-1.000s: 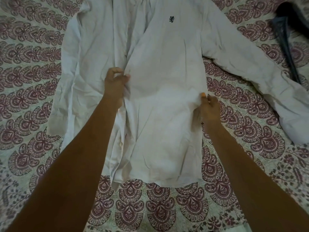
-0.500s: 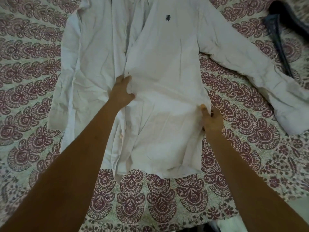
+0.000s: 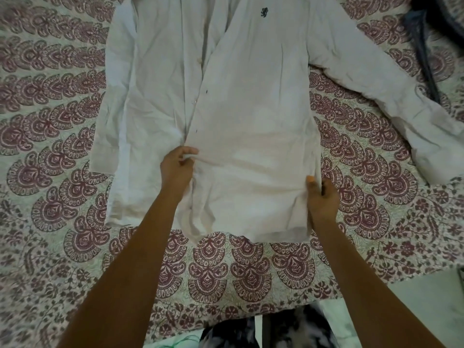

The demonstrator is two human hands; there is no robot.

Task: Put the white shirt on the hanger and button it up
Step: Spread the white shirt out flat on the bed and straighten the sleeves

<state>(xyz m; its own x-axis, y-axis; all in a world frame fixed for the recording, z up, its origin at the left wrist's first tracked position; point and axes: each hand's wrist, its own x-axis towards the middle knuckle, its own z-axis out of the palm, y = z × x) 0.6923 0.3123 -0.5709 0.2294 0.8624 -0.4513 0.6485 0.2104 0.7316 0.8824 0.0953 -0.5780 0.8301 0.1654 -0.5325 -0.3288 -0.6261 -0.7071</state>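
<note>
The white shirt (image 3: 251, 101) lies flat and face up on the bed, front unbuttoned, a small dark emblem on its chest. My left hand (image 3: 177, 168) pinches the edge of the front placket low on the shirt. My right hand (image 3: 321, 197) grips the shirt's right side seam near the hem. The right front panel is stretched between both hands. One sleeve runs out to the right, the other lies folded down the left side. No hanger can be seen; the collar is cut off by the top edge.
A patterned maroon-and-cream bedspread (image 3: 75, 222) covers the bed. A dark garment or strap (image 3: 424, 41) lies at the top right corner. The bed's front edge and pale floor (image 3: 414, 310) show at bottom right.
Both hands have slid down the shirt toward the hem, still holding the front panel. The shirt now lies lower in view and looks flatter.
</note>
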